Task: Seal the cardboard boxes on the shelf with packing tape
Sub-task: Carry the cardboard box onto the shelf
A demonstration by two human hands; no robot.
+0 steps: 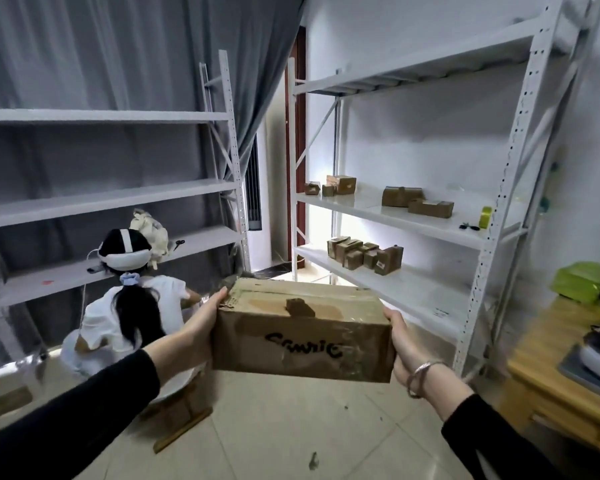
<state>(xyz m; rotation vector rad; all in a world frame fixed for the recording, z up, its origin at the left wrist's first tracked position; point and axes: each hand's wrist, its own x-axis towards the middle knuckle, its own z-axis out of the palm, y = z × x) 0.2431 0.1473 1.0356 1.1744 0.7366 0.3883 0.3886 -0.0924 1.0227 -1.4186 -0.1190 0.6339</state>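
I carry a brown cardboard box (302, 332) with black handwriting on its near side, held in the air above the floor. My left hand (201, 323) grips its left end and my right hand (404, 344) grips its right end. Clear tape shines along its top. Ahead stands a white metal shelf (413, 220). Several small cardboard boxes (416, 200) sit on its middle level and several more boxes (364, 254) on the level below. A yellow-green tape roll (486, 216) stands at the middle level's right end, next to black scissors (469, 227).
A person in a white top (132, 306) crouches at the left in front of a second white rack (111, 202). A wooden table (561, 375) with a green bag (579, 282) stands at the right. Tiled floor lies below the box.
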